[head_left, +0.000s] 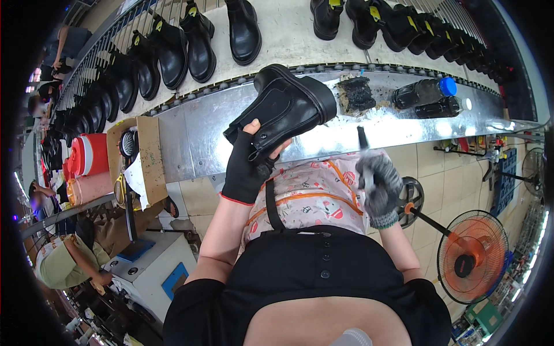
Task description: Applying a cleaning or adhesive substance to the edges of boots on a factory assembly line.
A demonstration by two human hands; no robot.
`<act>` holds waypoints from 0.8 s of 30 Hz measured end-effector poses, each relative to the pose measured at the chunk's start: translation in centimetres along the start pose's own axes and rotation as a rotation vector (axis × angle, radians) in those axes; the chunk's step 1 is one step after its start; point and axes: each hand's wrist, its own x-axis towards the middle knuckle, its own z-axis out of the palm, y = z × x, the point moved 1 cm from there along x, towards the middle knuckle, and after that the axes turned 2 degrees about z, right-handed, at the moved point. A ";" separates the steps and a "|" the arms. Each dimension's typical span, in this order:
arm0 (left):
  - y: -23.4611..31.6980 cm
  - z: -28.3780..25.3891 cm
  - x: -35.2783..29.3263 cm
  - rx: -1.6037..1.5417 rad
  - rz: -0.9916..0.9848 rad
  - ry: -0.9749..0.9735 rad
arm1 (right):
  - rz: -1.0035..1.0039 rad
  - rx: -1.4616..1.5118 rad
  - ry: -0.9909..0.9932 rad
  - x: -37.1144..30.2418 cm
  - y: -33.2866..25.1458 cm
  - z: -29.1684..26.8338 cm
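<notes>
A black ankle boot point(288, 106) is tilted above the metal ledge point(190, 141), its sole end toward the right. My left hand point(243, 173), in a black fingerless glove with a red hem, is closed around the boot's shaft, thumb on top. To the right, my right hand point(379, 187) wears a grey knitted glove and grips a thin stick-like tool point(362, 138) with a dark end pointing up; blur hides its exact kind. The tool is apart from the boot. A black-stained, ragged pad point(356, 95) lies on the ledge just right of the boot.
Two dark-filled bottles lie on the ledge, one blue-capped point(424, 92), one white-capped point(443, 108). Black boots point(243, 32) line the conveyor point(283, 34) behind. A cardboard box point(151, 155) with a hairbrush point(127, 144) stands left, near a red jug point(89, 154). An orange fan point(470, 256) stands right.
</notes>
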 end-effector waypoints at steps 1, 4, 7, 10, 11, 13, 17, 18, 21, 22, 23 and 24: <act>0.3 0.5 0.5 0.033 0.020 0.037 | 0.304 0.581 0.148 0.5 2.1 1.1; 1.3 -0.4 3.9 0.118 0.003 -0.100 | 0.195 0.237 0.261 3.8 6.5 2.7; 2.6 0.9 8.1 0.239 -0.029 -0.194 | 0.249 -0.100 0.174 4.2 14.3 3.7; 3.8 1.7 12.9 0.232 0.024 -0.205 | 0.274 -0.215 0.080 4.5 14.1 4.3; 4.1 2.1 14.3 0.239 0.031 -0.212 | 0.265 -0.209 0.088 4.7 14.1 4.3; 4.5 3.2 17.0 0.321 0.120 -0.237 | 0.186 -0.485 0.025 4.9 14.6 4.4; 6.5 6.8 21.8 0.524 0.209 -0.237 | 0.152 -0.569 0.064 4.8 15.0 4.7; 6.5 7.7 22.7 0.554 0.257 -0.240 | 0.125 -0.621 0.156 4.8 14.8 5.0; 6.2 10.2 25.4 0.923 0.580 -0.178 | 0.113 -0.554 0.153 4.6 14.8 4.8; 6.3 9.5 28.0 0.917 0.590 -0.165 | 0.116 -0.567 0.153 4.7 14.4 4.9; 6.7 7.4 31.2 1.214 0.708 -0.087 | 0.091 -0.565 0.127 4.9 14.0 5.3; 6.7 6.2 33.1 1.516 0.803 -0.010 | 0.074 -0.533 0.138 5.1 13.9 5.4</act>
